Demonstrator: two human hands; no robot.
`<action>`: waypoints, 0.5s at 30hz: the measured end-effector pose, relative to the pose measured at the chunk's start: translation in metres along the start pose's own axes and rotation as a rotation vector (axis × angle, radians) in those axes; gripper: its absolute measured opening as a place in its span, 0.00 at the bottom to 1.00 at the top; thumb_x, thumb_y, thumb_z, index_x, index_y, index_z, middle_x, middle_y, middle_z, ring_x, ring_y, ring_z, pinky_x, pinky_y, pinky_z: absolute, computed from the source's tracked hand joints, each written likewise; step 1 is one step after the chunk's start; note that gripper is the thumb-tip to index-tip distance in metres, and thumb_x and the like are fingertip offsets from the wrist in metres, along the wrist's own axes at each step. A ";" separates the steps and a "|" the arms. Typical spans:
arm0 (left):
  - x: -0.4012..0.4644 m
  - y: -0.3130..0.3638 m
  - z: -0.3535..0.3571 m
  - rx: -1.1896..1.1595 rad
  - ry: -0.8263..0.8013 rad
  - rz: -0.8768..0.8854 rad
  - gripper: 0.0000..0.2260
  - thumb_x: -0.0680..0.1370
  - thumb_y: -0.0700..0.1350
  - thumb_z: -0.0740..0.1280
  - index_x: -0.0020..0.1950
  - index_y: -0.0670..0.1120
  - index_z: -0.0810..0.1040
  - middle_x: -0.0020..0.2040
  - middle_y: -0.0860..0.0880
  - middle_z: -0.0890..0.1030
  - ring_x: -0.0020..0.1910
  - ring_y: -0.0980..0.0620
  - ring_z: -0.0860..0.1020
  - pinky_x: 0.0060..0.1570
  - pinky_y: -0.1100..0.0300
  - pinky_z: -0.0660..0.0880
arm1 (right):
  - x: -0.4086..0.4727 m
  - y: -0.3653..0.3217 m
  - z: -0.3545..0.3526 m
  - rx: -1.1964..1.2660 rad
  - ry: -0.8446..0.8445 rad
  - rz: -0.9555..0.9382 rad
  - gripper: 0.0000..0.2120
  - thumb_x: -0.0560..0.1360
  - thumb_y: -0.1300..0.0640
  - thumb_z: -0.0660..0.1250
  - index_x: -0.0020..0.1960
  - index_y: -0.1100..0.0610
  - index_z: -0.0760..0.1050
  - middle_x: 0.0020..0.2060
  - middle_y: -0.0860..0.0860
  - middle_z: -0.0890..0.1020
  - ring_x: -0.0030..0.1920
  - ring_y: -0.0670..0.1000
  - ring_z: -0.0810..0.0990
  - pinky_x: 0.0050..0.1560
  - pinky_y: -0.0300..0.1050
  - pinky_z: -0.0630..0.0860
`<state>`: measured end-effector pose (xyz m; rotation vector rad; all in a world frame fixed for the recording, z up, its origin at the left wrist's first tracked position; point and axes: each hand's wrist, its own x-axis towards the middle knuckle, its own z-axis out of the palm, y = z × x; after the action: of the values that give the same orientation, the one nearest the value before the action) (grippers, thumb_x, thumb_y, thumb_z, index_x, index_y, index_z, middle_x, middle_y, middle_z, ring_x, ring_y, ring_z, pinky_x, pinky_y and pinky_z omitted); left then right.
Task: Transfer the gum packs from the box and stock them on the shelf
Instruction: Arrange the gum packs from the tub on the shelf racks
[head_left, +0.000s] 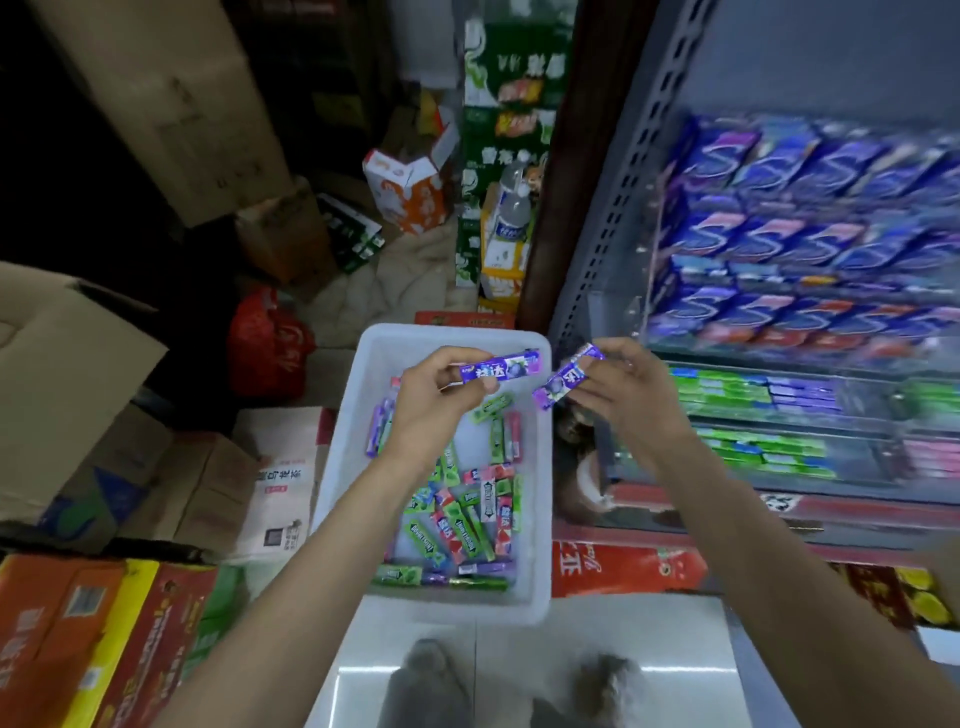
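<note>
A white bin (540, 467) sits at centre frame on the floor, its bottom scattered with loose gum packs (462, 514) in green, red and purple, most of them heaped toward its 6 o'clock end. Above the bin's 12 o'clock half, the left hand (431, 400) pinches a purple pack (500, 368) between thumb and curled fingers; that pack lies nearly level, pointing toward 3 o'clock. Just beside it, at 3 o'clock, the right hand (628, 389) grips a second purple pack (567, 376), which tilts down toward 7 o'clock over the bin's right rim. The two packs are near each other but apart. At 3 o'clock from the hands stands the shelf (597, 249), a grey perforated upright with tiers behind it: blue and purple packs (779, 234) in the upper rows, blurred, and green packs (737, 395) with some purple ones in the lower rows, level with the right hand. At 9 o'clock from the bin lie brown cartons (78, 374) and a red bag (270, 343); at 7 o'clock, orange and red cartons (78, 639). At 12 o'clock, green boxes (498, 124) are stacked upright. At 6 o'clock, two shoes (514, 686) show on a glossy floor.
</note>
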<state>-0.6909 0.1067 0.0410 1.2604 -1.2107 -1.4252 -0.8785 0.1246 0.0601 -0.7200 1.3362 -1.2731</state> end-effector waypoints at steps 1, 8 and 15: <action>-0.002 0.007 0.018 -0.003 -0.015 0.014 0.10 0.74 0.32 0.69 0.45 0.47 0.78 0.41 0.45 0.82 0.37 0.58 0.80 0.37 0.70 0.73 | -0.004 -0.007 -0.017 0.022 0.008 -0.016 0.09 0.77 0.69 0.60 0.42 0.58 0.71 0.35 0.55 0.79 0.32 0.47 0.82 0.36 0.38 0.80; -0.032 0.023 0.159 -0.038 -0.068 0.071 0.07 0.76 0.31 0.65 0.51 0.39 0.78 0.39 0.48 0.82 0.34 0.61 0.81 0.37 0.72 0.73 | -0.026 -0.051 -0.167 0.074 0.004 -0.037 0.08 0.77 0.70 0.59 0.55 0.63 0.72 0.41 0.57 0.78 0.38 0.48 0.83 0.39 0.39 0.81; -0.057 0.025 0.290 -0.067 -0.056 0.017 0.09 0.75 0.34 0.68 0.47 0.49 0.78 0.41 0.48 0.82 0.38 0.58 0.83 0.41 0.68 0.76 | -0.041 -0.081 -0.295 -0.032 0.046 -0.011 0.07 0.76 0.70 0.62 0.53 0.65 0.73 0.39 0.56 0.81 0.37 0.48 0.83 0.49 0.44 0.81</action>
<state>-0.9720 0.1932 0.0800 1.1689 -1.1981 -1.4846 -1.1689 0.2239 0.0948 -0.7248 1.3947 -1.2865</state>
